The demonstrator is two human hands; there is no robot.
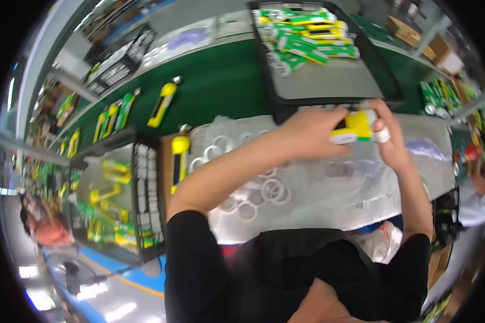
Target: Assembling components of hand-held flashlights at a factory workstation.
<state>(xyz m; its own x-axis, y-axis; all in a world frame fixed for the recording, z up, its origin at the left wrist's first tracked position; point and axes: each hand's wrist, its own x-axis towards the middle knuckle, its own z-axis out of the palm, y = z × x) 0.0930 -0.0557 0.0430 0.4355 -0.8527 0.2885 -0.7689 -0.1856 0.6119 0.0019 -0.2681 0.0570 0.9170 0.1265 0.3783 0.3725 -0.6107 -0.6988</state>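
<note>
Both hands meet in front of the black tray, at the right of the middle. My left hand [315, 132] is closed around the body of a yellow, green and white flashlight-shaped device [357, 125]. At its right end, my right hand [392, 142] has its fingers bent around the tip, where a white ring-like piece [382, 134] shows. Motion blurs the fingertips a little. Below my left forearm, several loose white rings [248, 211] lie on the clear plastic sheeting [328, 199].
Ahead, a black tray [334, 100] bears a pile of similar devices. A black crate [144, 199] with more stands at the left. Single devices lie on the green bench [210, 81], one upright yellow device [179, 159] beside the crate. Other people are at both sides.
</note>
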